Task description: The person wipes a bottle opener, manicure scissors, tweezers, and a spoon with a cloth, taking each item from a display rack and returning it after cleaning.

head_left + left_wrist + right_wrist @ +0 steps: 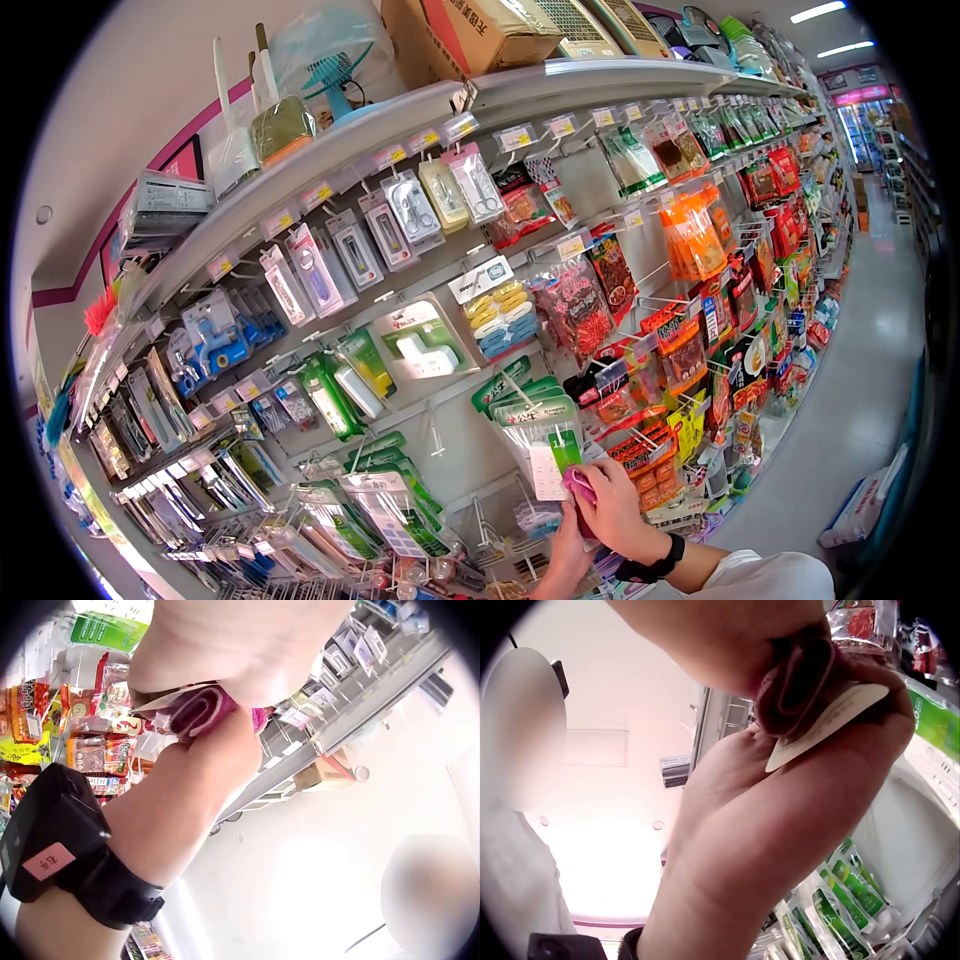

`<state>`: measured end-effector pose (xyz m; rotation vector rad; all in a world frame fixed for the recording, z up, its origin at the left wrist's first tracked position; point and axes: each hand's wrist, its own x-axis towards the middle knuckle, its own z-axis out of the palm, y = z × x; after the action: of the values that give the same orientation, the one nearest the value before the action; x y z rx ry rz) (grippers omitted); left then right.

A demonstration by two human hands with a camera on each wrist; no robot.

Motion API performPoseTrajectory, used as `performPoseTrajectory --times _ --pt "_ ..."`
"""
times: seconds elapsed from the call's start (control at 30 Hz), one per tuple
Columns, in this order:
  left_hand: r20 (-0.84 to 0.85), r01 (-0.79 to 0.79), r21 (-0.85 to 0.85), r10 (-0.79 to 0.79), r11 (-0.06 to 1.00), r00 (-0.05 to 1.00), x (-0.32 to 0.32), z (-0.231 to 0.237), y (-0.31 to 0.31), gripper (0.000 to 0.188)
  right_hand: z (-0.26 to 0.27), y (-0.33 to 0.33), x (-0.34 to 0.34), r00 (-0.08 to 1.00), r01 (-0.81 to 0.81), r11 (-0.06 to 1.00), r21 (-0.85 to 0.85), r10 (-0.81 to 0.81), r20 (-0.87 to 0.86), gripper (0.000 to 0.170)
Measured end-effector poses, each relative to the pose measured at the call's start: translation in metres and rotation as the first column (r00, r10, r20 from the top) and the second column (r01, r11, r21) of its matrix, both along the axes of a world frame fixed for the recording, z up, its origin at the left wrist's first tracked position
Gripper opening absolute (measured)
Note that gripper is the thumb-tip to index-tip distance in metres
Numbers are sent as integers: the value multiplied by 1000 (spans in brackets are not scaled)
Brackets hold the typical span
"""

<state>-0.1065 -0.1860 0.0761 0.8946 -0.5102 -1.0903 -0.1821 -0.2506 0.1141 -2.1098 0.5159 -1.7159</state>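
Note:
Both hands are together at the lower middle right of the head view, holding a small rolled purple cloth point(580, 487). My right hand point(613, 508) grips the roll from above and the right, its wrist in a black strap. From below, my left hand point(566, 553) holds it too. In the right wrist view the spiral end of the purple cloth point(795, 688) shows between the hands, a pale card point(832, 726) lying along it and against the left hand. Just behind the hands hang packaged white power strips point(530, 415) with green cards. The palms hide part of the roll.
Hooks on the wall rack carry snack packets point(670, 350), scissors packs point(412, 208) and a bundle of coloured cloths point(495, 312). Boxes point(470, 40) and a blue fan point(335, 70) stand on the top shelf. An aisle floor point(865, 300) runs along the right.

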Motion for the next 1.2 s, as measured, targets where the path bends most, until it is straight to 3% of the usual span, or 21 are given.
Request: performPoseTrajectory --times 0.1,0.23,0.47,0.5,0.67,0.77,0.83,1.0,1.07,1.2 --pt "16 -86 -40 87 995 996 6 -4 -1 59 -2 15 2 995 -83 996 39 85 -49 36" --pt "8 -80 -149 82 986 997 19 -12 -1 59 -17 32 -1 971 -178 984 1 176 -164 40" --pt "-45 -47 -286 36 957 998 26 5 14 63 -33 40 -12 940 -308 951 -4 304 -154 41" --pt "-5 -128 -239 131 962 991 24 9 15 64 -34 45 -16 936 -310 951 -14 303 -180 40" --pt "37 -113 -205 123 972 992 16 -5 9 63 -38 29 -16 923 -355 934 -36 344 -173 38" --pt "84 -100 -211 120 972 989 10 -16 2 62 -24 22 -18 955 -275 961 3 274 -116 40" --pt "95 -165 -85 173 983 980 2 -17 3 60 -15 18 -19 967 -240 971 1 239 -89 40" --pt "27 -82 -58 84 995 996 -1 -31 3 59 -8 11 -19 986 -157 987 26 158 -48 39" --pt "58 -69 -112 76 991 995 4 -44 2 59 -13 13 -21 979 -191 981 32 193 -71 38" --pt "54 -70 -63 73 996 996 15 -40 9 60 -31 20 -24 933 -312 950 29 312 -177 39"
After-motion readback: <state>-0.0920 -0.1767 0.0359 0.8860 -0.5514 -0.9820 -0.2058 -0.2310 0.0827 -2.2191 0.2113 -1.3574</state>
